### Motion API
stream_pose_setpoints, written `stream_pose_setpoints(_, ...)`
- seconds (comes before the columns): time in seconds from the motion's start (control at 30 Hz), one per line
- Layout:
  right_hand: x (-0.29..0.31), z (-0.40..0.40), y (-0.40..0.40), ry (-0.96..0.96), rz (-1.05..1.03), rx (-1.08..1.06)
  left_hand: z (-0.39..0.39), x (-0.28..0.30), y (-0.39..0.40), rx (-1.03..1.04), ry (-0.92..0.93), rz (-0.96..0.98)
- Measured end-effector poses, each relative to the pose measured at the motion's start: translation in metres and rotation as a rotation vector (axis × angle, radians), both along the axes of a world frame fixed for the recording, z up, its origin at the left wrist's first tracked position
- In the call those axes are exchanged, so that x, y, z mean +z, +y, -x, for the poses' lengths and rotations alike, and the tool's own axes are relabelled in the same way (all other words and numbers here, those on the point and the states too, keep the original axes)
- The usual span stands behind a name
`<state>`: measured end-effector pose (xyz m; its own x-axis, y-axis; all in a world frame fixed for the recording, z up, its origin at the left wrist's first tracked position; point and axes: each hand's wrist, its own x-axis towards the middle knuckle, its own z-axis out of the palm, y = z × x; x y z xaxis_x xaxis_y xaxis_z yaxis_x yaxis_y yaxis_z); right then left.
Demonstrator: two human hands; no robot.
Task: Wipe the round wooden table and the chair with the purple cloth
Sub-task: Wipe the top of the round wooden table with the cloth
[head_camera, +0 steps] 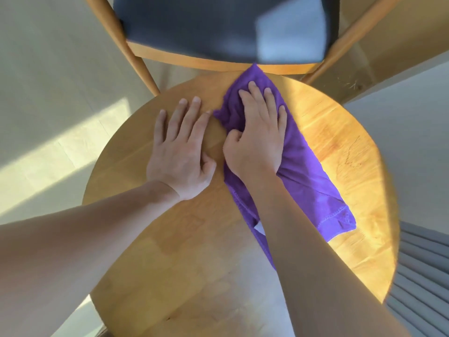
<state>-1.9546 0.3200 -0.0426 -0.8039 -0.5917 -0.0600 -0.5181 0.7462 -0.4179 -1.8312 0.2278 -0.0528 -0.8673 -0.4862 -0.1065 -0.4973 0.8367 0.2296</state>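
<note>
While the right hand [257,132] lies flat on top of the soft purple cloth [298,171], its fingers are spread out and pointing toward the far edge of the round wooden table [340,132]. The thumb is bent in a little and pushes into a fold of the cloth, so the hand is pressing down on it, not squeezing it in a fist. The cloth is stretched out long on the table top, from the far edge next to the chair back toward the person, and part of it is hidden under the right arm. One far corner of the cloth reaches the table edge, right below the chair. A small white tag peeks out from the near end of the cloth. The left hand [181,152] is laid flat on the bare wood just beside the cloth, with straight, relaxed fingers, and it holds nothing. Its pointing finger comes very close to the cloth's left corner. The wooden chair with the dark blue seat cushion [194,27] stands just past the far side of the table, and its light wood legs slant down on both sides. Bright sun falls on the right half of the table and makes the wood look yellow. A grey ribbed thing [422,283] shows at the lower right, below the table edge. The pale floor [48,93] is under it all.
</note>
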Motion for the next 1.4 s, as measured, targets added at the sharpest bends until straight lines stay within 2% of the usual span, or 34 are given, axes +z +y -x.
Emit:
stream_pose_setpoints(0.13, 0.002, 0.009, -0.021, 0.009, -0.048, -0.054, -0.001, 0.002, -0.002, -0.01, 0.0, -0.01)
stream_pose_setpoints(0.2, 0.003, 0.005, -0.014, 0.015, -0.092, 0.045, -0.001, 0.002, -0.002, -0.021, -0.012, -0.013)
stream_pose_setpoints(0.33, 0.007, 0.003, 0.02, 0.007, -0.136, 0.377, -0.001, 0.004, -0.003, -0.04, -0.04, -0.025)
stream_pose_setpoints(0.43, 0.011, 0.021, 0.04, -0.035, -0.105, 0.456, -0.001, 0.004, -0.004, -0.046, -0.035, -0.037)
stream_pose_setpoints(0.53, 0.012, 0.037, 0.037, -0.012, -0.04, 0.28, -0.001, 0.003, -0.004, -0.047, -0.016, -0.046)
stream_pose_setpoints(0.7, 0.004, 0.02, -0.029, -0.008, 0.045, -0.257, -0.002, 0.003, -0.005, -0.057, -0.021, -0.08)
stream_pose_setpoints(0.77, 0.003, 0.008, -0.041, -0.039, 0.043, -0.279, -0.003, 0.003, -0.005, -0.064, -0.034, -0.086)
stream_pose_setpoints(0.83, 0.005, 0.0, -0.034, -0.088, 0.051, -0.153, -0.002, 0.004, -0.006, -0.07, -0.041, -0.077)
stream_pose_setpoints(0.93, 0.009, 0.005, 0.004, -0.147, 0.027, 0.186, -0.002, 0.003, -0.005, -0.063, -0.013, -0.081)
stream_pose_setpoints(1.0, 0.01, 0.025, 0.029, -0.091, -0.025, 0.362, -0.003, 0.001, -0.004, -0.052, 0.009, -0.082)
stream_pose_setpoints(1.03, 0.011, 0.036, 0.037, -0.064, -0.031, 0.362, -0.003, 0.0, -0.004, -0.052, 0.016, -0.083)
stream_pose_setpoints(1.17, 0.009, 0.043, 0.027, -0.016, 0.072, -0.034, -0.002, -0.001, -0.005, -0.053, 0.016, -0.085)
stream_pose_setpoints(1.27, 0.004, 0.015, -0.015, 0.007, 0.042, -0.323, -0.002, 0.0, -0.007, -0.039, 0.025, -0.089)
stream_pose_setpoints(1.33, 0.004, -0.005, -0.034, -0.009, 0.007, -0.382, -0.003, 0.0, -0.006, -0.022, 0.036, -0.099)
stream_pose_setpoints(1.4, 0.005, -0.019, -0.034, -0.028, -0.018, -0.247, -0.004, 0.0, -0.005, -0.007, 0.059, -0.099)
